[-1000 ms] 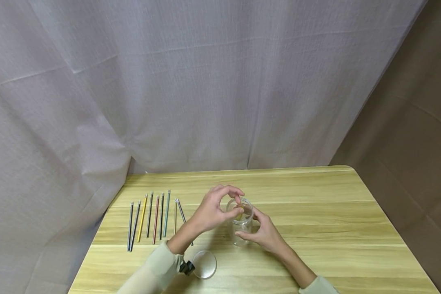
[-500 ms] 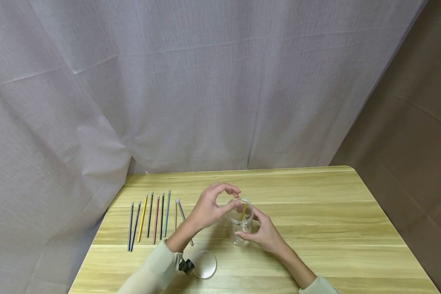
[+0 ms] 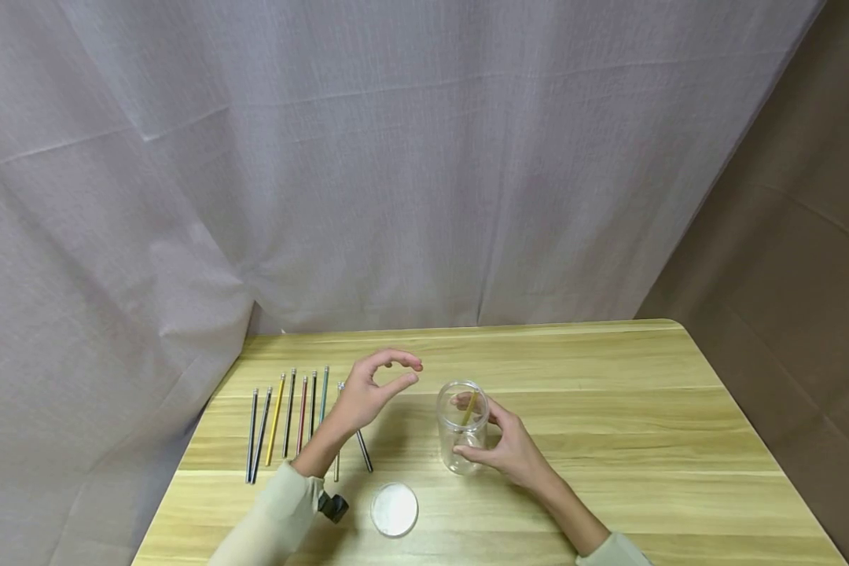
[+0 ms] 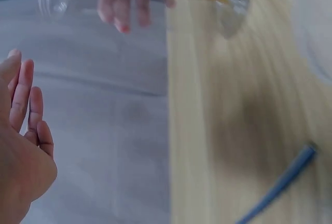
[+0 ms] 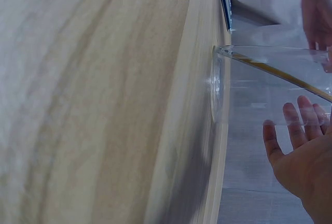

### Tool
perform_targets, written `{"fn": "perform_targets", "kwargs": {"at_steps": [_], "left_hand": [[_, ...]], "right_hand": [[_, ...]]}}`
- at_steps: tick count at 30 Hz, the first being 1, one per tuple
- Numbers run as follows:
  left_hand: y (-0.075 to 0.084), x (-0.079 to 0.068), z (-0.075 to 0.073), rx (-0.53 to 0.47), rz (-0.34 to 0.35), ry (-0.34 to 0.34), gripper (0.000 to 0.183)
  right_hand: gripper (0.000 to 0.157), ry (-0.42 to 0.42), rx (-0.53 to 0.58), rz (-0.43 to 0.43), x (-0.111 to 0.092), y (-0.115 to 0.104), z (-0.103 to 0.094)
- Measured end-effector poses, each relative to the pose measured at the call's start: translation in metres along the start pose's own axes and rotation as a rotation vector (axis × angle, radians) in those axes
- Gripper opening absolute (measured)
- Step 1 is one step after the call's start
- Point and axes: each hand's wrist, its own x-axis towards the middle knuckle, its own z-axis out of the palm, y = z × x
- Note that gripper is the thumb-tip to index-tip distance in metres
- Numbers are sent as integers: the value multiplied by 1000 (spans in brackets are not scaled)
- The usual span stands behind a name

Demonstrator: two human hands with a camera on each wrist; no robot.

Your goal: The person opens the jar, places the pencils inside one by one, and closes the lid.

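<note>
A clear jar [image 3: 460,457] stands upright on the table, with one yellow pencil [image 3: 470,410] leaning inside it. My right hand [image 3: 512,450] holds the jar from the right, thumb in front and fingers behind. In the right wrist view, the pencil [image 5: 280,73] slants from the jar's base up its wall, beside my right hand [image 5: 303,169]. My left hand [image 3: 369,391] hovers left of the jar, fingers loosely bent, nothing in it. Below that hand lie a dark pencil [image 3: 364,451] and a tan pencil [image 3: 336,467], both partly hidden by the arm.
A round clear lid [image 3: 394,509] lies on the wooden table [image 3: 608,440] in front of the jar. Left of my arm is a row of several pencils, among them a yellow pencil [image 3: 275,420] and a red pencil [image 3: 302,413]. A grey curtain [image 3: 424,173] hangs behind.
My left hand has let go of the yellow pencil, which now leans inside the jar, and has moved away to the left. The right hand has stayed on the jar.
</note>
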Motion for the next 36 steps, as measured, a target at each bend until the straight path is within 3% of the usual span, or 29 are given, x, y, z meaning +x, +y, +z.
{"fn": "perform_targets", "kwargs": {"at_steps": [11,22,30,36], "left_hand": [[-38,-41,-26,11,-123,-71,25],[-74,-85,-46,151,-186,-153,23],[-88,-106,-49,287,-173,-223,22],[-91,-114,-48,327,-140,-251,22]], "right_hand": [[72,5,-10,15,0,0,0],[75,4,-1,26,0,-1,1],[76,3,4,17,0,0,1],[76,5,3,20,0,0,0]]}}
